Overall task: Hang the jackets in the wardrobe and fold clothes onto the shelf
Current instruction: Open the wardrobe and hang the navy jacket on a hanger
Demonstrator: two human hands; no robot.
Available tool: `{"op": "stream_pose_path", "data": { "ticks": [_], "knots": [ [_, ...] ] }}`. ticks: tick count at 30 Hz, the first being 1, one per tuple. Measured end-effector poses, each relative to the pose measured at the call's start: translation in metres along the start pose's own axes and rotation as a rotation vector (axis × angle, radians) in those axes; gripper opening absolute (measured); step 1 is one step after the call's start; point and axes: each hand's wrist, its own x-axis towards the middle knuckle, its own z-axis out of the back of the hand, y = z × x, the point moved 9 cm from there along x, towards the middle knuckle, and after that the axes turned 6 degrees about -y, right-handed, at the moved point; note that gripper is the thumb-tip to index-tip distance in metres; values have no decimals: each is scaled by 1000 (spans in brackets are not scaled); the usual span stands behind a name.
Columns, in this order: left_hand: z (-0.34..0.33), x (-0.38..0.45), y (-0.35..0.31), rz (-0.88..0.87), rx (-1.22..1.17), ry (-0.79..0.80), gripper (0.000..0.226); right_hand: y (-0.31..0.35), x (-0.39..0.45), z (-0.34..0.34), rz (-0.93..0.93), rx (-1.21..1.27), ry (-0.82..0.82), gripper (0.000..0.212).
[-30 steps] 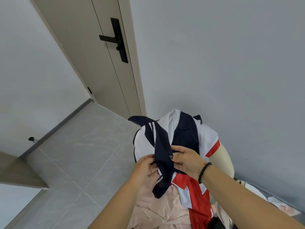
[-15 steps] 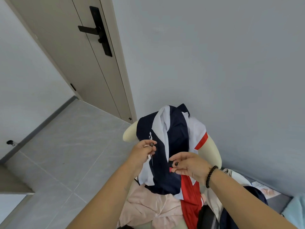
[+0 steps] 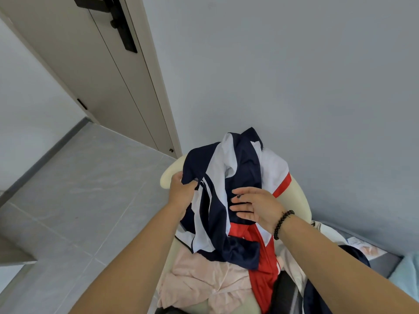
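Left hand (image 3: 181,193) had its grip curled round the navy front edge of the jacket (image 3: 229,177), thumb over the cloth beside the zip, holding that side up. Right hand (image 3: 256,206) lay against the other front panel with its fingers (image 3: 240,209) nearly straight and spread; a small dark fastener showed at its thumb, but whether it was pinched or only touched could not be told. The jacket, navy, white and red, hung partly lifted over the back edge of the cream chair (image 3: 299,200), its lower part trailing onto a pink garment (image 3: 199,282) heaped on the seat.

Judging from this, the main risk was the right side slipping free, since that hand was not closed on the cloth; the jacket would then swing from the left grip alone and twist. The trailing hem might also drag the pink garment off the front edge of the chair when lifted. With the fronts apart, the collar could sag and make hanging awkward.
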Motion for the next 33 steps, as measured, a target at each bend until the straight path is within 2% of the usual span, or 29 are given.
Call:
{"op": "stream_pose_path", "data": {
  "ticks": [2, 4, 6, 10, 12, 13, 16, 18, 20, 22, 25, 27, 30, 33],
  "knots": [
    [-7, 18, -5, -62, 137, -29, 18, -5, 3, 0, -17, 1, -6, 24],
    [-12, 34, -2, -60, 309, -81, 35, -13, 4, 3, -31, 8, -6, 24],
    [-18, 44, 1, -39, 361, -115, 46, -22, 4, 8, -52, 22, -8, 24],
    [-44, 51, 9, 68, 225, -81, 90, -39, 0, 22, -101, 40, -27, 22],
    [-43, 55, 16, 185, 158, -150, 100, -41, -2, 29, -106, 42, -46, 22],
    [-40, 59, 20, 224, 142, -179, 93, -40, -3, 32, -105, 40, -58, 22],
    [-37, 56, 13, 194, 323, -75, 31, -32, -9, 36, -82, 44, -68, 23],
    [-35, 51, 1, 140, 480, -24, 27, -24, -13, 36, -58, 45, -64, 23],
    [-30, 45, -10, 100, 476, -51, 30, -17, -18, 35, -40, 32, -55, 23],
    [-29, 35, -17, 92, 277, -22, 20, -11, -23, 31, -29, -8, -35, 23],
    [-33, 1, -33, 136, -249, 99, 12, 3, -33, 24, 51, -83, -53, 25],
    [-29, -24, -59, 94, -496, 149, 18, 27, -43, 25, 222, -46, -153, 27],
    [-19, -66, -110, -16, -677, 245, 23, 74, -72, 20, 553, -23, -260, 32],
    [-2, -106, -158, -143, -774, 332, 19, 112, -106, -6, 826, -241, -250, 39]
  ]
}}
